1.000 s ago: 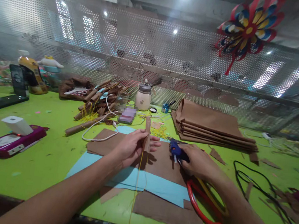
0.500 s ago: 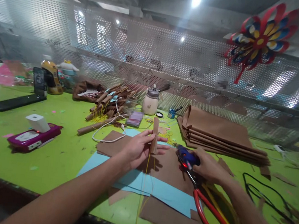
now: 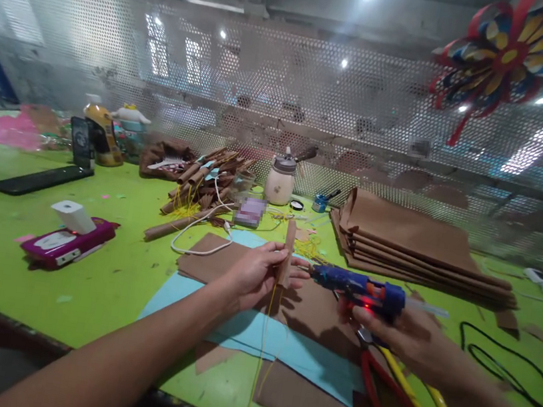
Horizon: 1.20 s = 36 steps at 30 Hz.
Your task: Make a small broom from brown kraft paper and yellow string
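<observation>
My left hand [image 3: 262, 273] pinches a narrow folded strip of brown paper [image 3: 287, 253] between thumb and fingers, the other fingers stretched out behind it. A yellow string [image 3: 261, 350] hangs from the strip toward the table's front edge. My right hand [image 3: 397, 336] is wrapped round a blue hot glue gun [image 3: 355, 288], its nozzle pointing left, close to the left fingertips. A clear glue stick [image 3: 428, 309] juts from its rear, and a red light glows on it. Beneath the right hand lie scissors [image 3: 388, 402] with red and yellow handles. Blue paper [image 3: 300, 356] and brown sheets lie below.
Folded brown paper [image 3: 412, 243] is stacked at the back right, with a black cable [image 3: 487, 355] nearer. Behind my left hand are rolled brown pieces [image 3: 204, 180] and a bottle [image 3: 280, 181]. A purple power strip [image 3: 68, 246] and a phone [image 3: 42, 178] lie left.
My right hand has lifted the glue gun and swung it level, nozzle toward the paper strip. The left hand keeps its hold on the strip. The view has shifted slightly.
</observation>
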{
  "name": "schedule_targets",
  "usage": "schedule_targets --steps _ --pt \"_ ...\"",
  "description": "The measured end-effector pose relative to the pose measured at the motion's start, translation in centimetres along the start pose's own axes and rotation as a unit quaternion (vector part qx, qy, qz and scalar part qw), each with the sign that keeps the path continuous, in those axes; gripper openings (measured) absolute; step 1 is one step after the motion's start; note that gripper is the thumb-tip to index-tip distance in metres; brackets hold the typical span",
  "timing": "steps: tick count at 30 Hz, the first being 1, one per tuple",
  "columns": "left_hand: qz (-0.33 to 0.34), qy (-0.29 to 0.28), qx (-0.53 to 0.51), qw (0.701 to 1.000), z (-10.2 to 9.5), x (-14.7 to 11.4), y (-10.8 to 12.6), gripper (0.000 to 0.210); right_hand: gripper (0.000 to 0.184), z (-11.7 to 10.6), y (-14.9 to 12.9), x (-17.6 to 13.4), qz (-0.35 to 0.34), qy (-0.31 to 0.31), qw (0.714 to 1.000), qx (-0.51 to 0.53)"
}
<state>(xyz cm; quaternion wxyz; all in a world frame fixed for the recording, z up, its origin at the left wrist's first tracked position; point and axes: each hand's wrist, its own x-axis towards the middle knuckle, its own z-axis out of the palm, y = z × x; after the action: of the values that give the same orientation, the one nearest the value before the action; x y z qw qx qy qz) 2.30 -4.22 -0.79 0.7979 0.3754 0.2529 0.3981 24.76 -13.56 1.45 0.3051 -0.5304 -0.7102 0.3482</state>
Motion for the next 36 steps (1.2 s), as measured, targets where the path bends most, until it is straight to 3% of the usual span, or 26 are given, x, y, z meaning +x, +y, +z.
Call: schedule_targets --steps 11,23,28,36 --pt "-0.031 0.0 0.021 0.999 0.6 -0.1 -0.9 0.002 0.025 0.9 0.6 0.4 -0.022 0.033 0.998 -0.041" --pt "-0.034 -0.015 0.04 0.999 0.8 -0.4 -0.8 0.004 0.037 1.1 -0.1 0.5 -0.072 0.078 0.989 -0.103" --pt "-0.043 -0.028 0.052 0.997 0.8 -0.5 -0.6 0.006 0.023 1.2 0.1 0.4 -0.079 0.108 0.985 -0.111" --pt "-0.05 -0.027 0.044 0.997 0.9 -0.4 -0.5 0.008 0.026 1.3 0.7 0.1 -0.058 0.09 0.989 -0.103"
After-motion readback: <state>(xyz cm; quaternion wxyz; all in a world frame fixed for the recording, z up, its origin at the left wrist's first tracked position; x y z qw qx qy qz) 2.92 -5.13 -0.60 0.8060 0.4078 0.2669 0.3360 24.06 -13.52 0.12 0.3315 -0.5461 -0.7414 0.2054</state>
